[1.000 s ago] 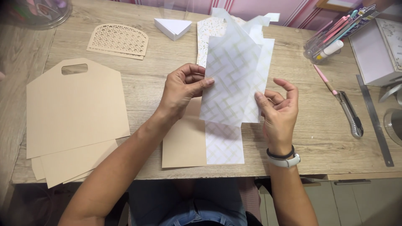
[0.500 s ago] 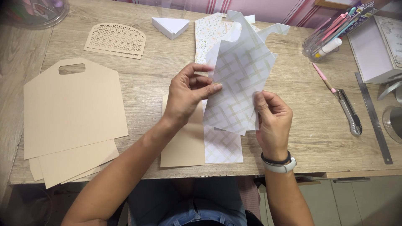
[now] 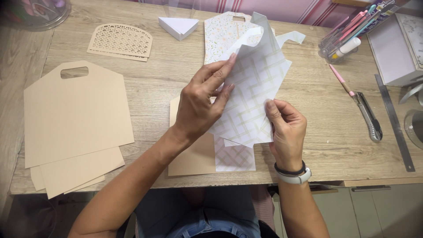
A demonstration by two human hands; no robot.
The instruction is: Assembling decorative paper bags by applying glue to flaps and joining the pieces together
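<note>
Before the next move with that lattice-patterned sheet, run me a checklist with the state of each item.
1. Left hand grips the lattice-patterned sheet along its upper left edge: ok.
2. Right hand pinches the sheet's lower right edge: ok.
3. Sheet lifted off the table: ok.
4. Sheet flat and uncurled: not ok, its top corner curls over.
5. Tan card panel lies below the hands on the table: ok.
6. Craft knife blade retracted: cannot tell.
</note>
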